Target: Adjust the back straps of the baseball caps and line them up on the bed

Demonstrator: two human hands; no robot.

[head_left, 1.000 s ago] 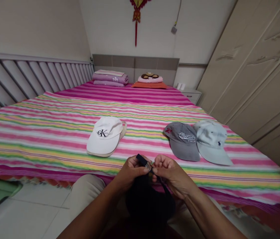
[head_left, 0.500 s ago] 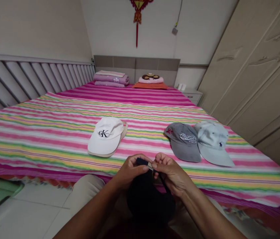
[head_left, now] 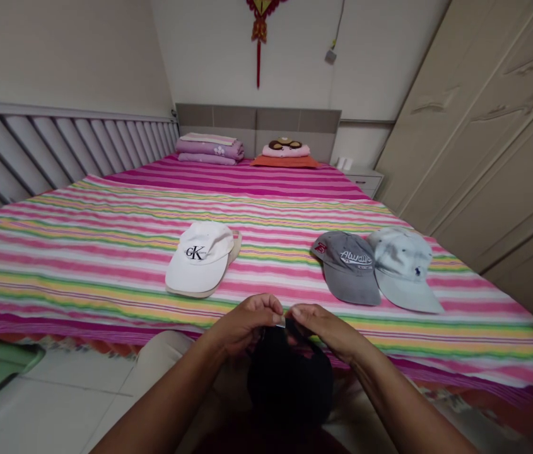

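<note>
A black cap [head_left: 289, 378] is held above my lap, its back strap between my two hands. My left hand [head_left: 250, 321] pinches the strap at a small silver buckle [head_left: 280, 322]. Just right of the buckle, my right hand [head_left: 323, 325] is closed on the strap's other side, its lower fingers hidden. On the bed beyond lies a white cap [head_left: 202, 255] with dark letters, left of my hands. A grey cap [head_left: 349, 268] and a pale cap [head_left: 405, 268] lie to the right, touching each other.
The bed [head_left: 266, 214] has a striped cover. Folded purple bedding [head_left: 212, 151] and a pink and orange stack [head_left: 285, 154] lie by the headboard. A railing [head_left: 81, 139] runs along the left, a wardrobe [head_left: 474, 145] stands right, and a green stool [head_left: 1, 372] is at lower left.
My hands have drawn closer together, and my right hand has turned with its back more upward. Less of the strap and buckle shows now. The caps on the bed lie as before.
</note>
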